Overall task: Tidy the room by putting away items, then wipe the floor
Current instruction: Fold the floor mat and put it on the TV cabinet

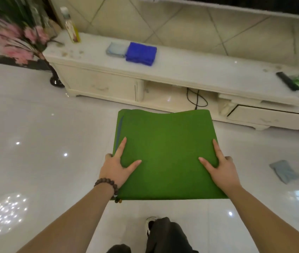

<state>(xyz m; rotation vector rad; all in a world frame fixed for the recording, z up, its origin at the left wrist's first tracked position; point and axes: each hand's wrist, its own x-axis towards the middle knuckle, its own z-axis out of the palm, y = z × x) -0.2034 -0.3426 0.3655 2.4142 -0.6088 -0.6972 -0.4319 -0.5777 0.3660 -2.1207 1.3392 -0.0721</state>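
Folded green cloth, plain and unlabelled, held flat at frame centre above the glossy floor. Left hand and right hand gripping its side edges, thumbs and forefingers on top. Blue cloth on the cabinet surface, upper centre.

Glossy white tile floor: crumpled grey cloth at right. Long cream TV cabinet: folded blue towel touching grey folded cloth, clear plastic bottle, black remote.
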